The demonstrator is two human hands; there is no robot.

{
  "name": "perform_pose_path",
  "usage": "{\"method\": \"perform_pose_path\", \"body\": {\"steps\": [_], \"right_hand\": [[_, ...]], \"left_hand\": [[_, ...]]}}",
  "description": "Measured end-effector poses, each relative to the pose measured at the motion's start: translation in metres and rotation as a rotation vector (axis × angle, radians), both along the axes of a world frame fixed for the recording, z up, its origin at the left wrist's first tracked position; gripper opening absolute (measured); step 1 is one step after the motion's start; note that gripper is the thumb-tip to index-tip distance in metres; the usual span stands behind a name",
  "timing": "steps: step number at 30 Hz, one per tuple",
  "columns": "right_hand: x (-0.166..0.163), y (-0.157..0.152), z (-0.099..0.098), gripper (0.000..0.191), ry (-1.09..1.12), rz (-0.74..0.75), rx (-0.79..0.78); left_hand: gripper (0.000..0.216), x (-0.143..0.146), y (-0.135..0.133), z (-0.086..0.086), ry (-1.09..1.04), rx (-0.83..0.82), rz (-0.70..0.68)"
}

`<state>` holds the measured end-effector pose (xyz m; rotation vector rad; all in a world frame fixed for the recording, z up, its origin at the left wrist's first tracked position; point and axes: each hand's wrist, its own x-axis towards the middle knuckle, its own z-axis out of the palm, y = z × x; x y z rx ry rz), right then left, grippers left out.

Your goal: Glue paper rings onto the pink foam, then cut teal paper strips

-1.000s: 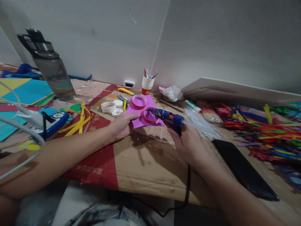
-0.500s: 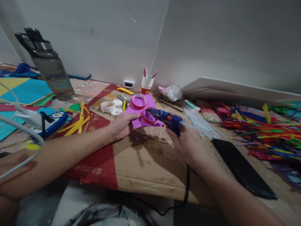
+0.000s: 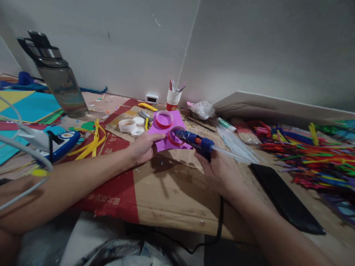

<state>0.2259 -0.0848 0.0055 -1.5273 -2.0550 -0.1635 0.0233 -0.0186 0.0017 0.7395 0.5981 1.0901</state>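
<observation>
My left hand (image 3: pixel 144 148) pinches the left edge of a purple sheet (image 3: pixel 158 137), thumb on top, holding it above the cardboard. Two red-and-white rings sit on the sheet: a far ring (image 3: pixel 164 125) and a near ring (image 3: pixel 173 141). In my right hand (image 3: pixel 219 166) is a blue hot glue gun (image 3: pixel 194 140), with a clear glue stick (image 3: pixel 230 152) poking out of its back. Its nozzle points left over the near ring and hides part of it; whether the tip touches I cannot tell.
White round lids (image 3: pixel 127 126) lie left of the sheet, beside scissors (image 3: pixel 144 115). A black phone (image 3: pixel 287 197) and a heap of coloured pipe cleaners (image 3: pixel 318 155) are on the right. The gun's black cord (image 3: pixel 220 218) hangs over the table edge. A water bottle (image 3: pixel 62 85) stands left.
The glue gun's nozzle has shifted slightly left and down over the near ring, and my right hand moved slightly with it. My left hand and the sheet stay almost still.
</observation>
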Motion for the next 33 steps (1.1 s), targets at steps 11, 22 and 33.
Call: {"method": "perform_pose_path", "body": {"steps": [11, 22, 33], "right_hand": [[0.0007, 0.0032, -0.0008, 0.024, 0.06, -0.019, -0.004], [0.0026, 0.0049, -0.0037, 0.032, 0.053, -0.069, 0.0], [0.0007, 0.0041, -0.002, 0.027, 0.026, -0.052, 0.015]], "left_hand": [[0.04, 0.0008, -0.0007, 0.0032, -0.013, -0.032, 0.038], [0.043, -0.001, 0.0019, -0.0002, -0.02, -0.027, 0.04], [0.045, 0.0001, 0.0006, -0.0034, -0.045, 0.022, 0.009]]}}
